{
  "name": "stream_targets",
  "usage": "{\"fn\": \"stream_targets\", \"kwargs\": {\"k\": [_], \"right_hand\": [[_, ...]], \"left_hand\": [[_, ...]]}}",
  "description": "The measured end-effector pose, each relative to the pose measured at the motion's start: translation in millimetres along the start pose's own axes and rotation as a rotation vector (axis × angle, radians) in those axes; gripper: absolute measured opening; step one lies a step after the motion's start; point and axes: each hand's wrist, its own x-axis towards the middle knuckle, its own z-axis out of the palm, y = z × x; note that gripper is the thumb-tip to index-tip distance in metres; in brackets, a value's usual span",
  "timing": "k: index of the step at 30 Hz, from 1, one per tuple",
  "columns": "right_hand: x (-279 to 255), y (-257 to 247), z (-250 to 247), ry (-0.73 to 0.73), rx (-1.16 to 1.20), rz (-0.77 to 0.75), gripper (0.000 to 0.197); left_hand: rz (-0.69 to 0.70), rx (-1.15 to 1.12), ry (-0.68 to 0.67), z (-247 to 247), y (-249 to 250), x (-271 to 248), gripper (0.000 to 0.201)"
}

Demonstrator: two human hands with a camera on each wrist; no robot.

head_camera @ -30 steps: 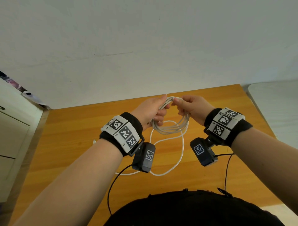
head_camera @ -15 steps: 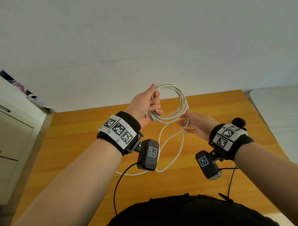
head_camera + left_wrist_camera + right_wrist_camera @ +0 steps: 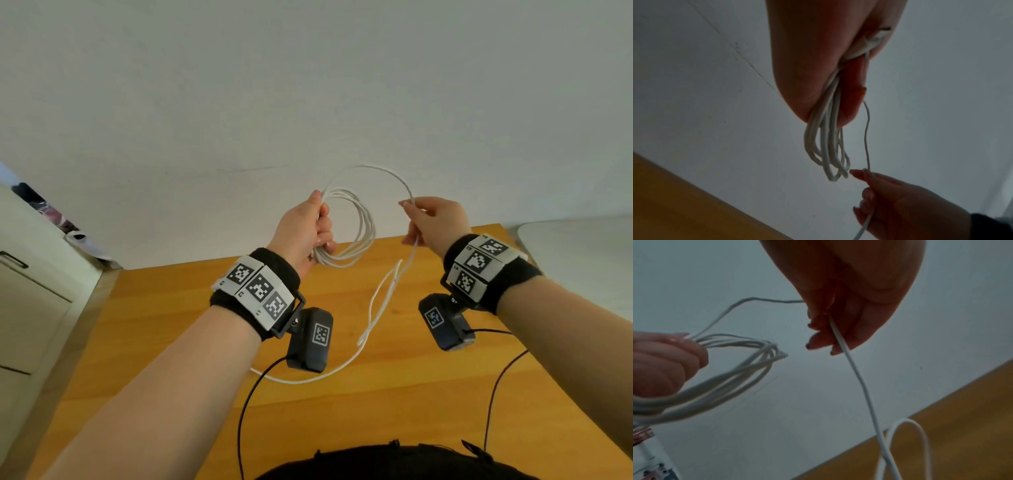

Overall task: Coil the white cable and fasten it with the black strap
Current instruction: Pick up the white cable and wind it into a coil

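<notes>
My left hand (image 3: pixel 313 229) is raised above the wooden table (image 3: pixel 164 342) and grips a bundle of several loops of the white cable (image 3: pixel 364 226); the loops (image 3: pixel 826 151) hang out between thumb and fingers. My right hand (image 3: pixel 433 222) is level with it, a little to the right, and pinches a single strand of the cable (image 3: pixel 857 378) that arcs over from the coil. From the right hand the loose cable (image 3: pixel 383 301) hangs down to the table and runs left under the left wrist. No black strap shows in any view.
A pale wall fills the background. A white cabinet (image 3: pixel 30 291) stands at the left of the table, and a light grey surface (image 3: pixel 582 246) lies past its right edge. Black wires (image 3: pixel 493 394) trail from the wrist cameras toward my body.
Both hands have risen. The right hand slid off the coil, moved right and up, and now pinches a single strand, drawing out a new wide loop. The slack on the table has shortened.
</notes>
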Motion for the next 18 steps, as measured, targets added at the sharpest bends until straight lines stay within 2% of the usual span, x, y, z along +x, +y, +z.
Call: {"fn": "stream_targets", "kwargs": {"k": [4, 9, 14, 18], "right_hand": [[12, -19, -9, 0.126, -0.010, -0.003, 0.023], [22, -32, -28, 0.191, -0.295, -0.129, 0.019], [15, -31, -36, 0.035, -0.516, -0.148, 0.019], [5, -18, -33, -0.151, -0.408, -0.125, 0.013]], "left_hand": [[-0.007, -0.022, -0.003, 8, 2, -2, 0.037], [-0.007, -0.145, -0.066, 21, 9, -3, 0.039], [0.033, -0.199, -0.119, 47, 25, -3, 0.041], [0.034, -0.308, -0.111, 64, 29, 1, 0.041]]}}
